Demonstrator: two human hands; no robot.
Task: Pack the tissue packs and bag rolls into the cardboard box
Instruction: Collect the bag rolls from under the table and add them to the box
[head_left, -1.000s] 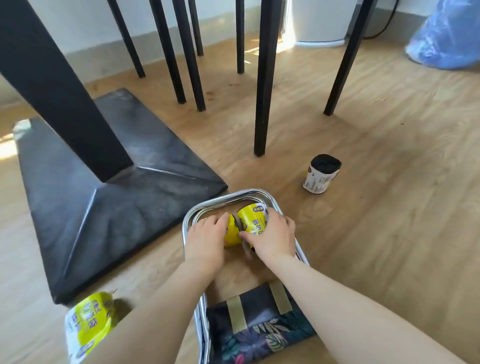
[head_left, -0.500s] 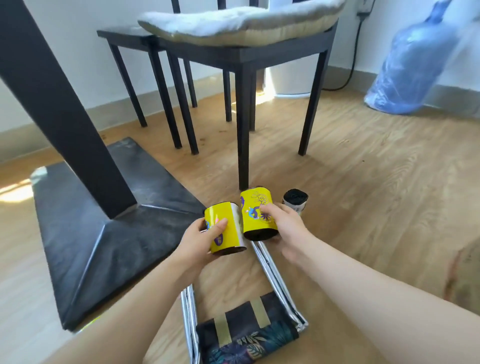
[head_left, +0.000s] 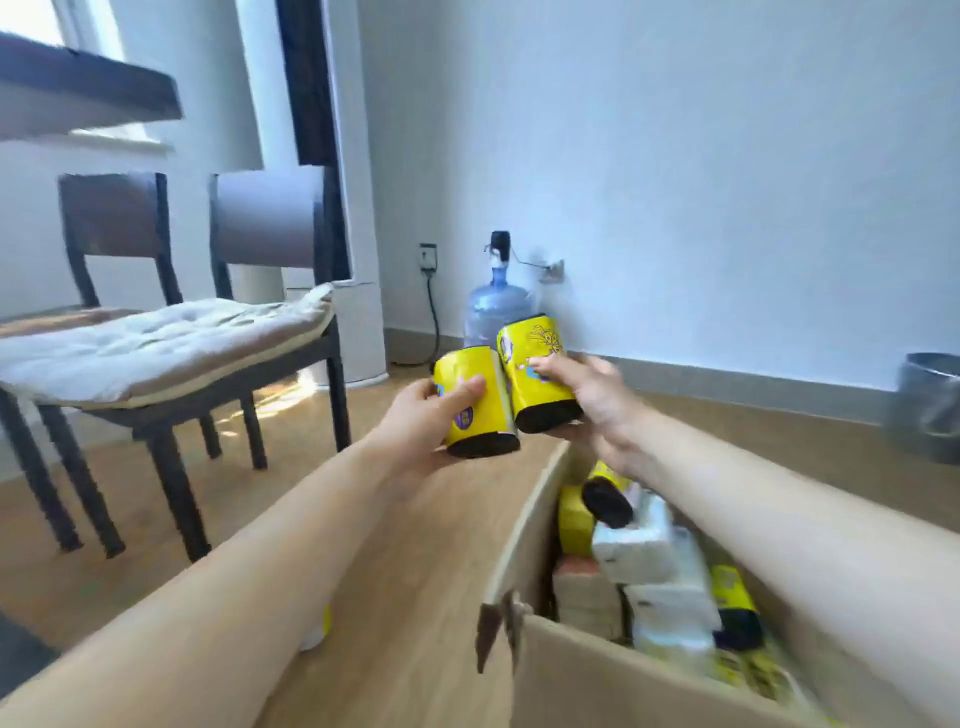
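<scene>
My left hand (head_left: 423, 415) grips a yellow bag roll (head_left: 475, 402) with a black end, held up in the air. Right beside it my right hand (head_left: 592, 400) holds a second yellow bag roll (head_left: 537, 374); the two rolls almost touch. Both rolls hover just beyond the far left corner of the open cardboard box (head_left: 524, 540) at the lower right. Inside the box lie white tissue packs (head_left: 649, 551), a black-ended bag roll (head_left: 605, 501) and more yellow rolls, partly hidden under my right forearm.
A dark chair with a pale cushion (head_left: 166, 338) stands to the left. A blue water jug (head_left: 496, 306) sits by the wall behind the rolls, and a grey bin (head_left: 930, 405) at the far right. Wooden floor lies between chair and box.
Both hands lifted the two yellow rolls off the floor stool and carried them up and right toward the box. The view swung up from the floor to the wall and box.
</scene>
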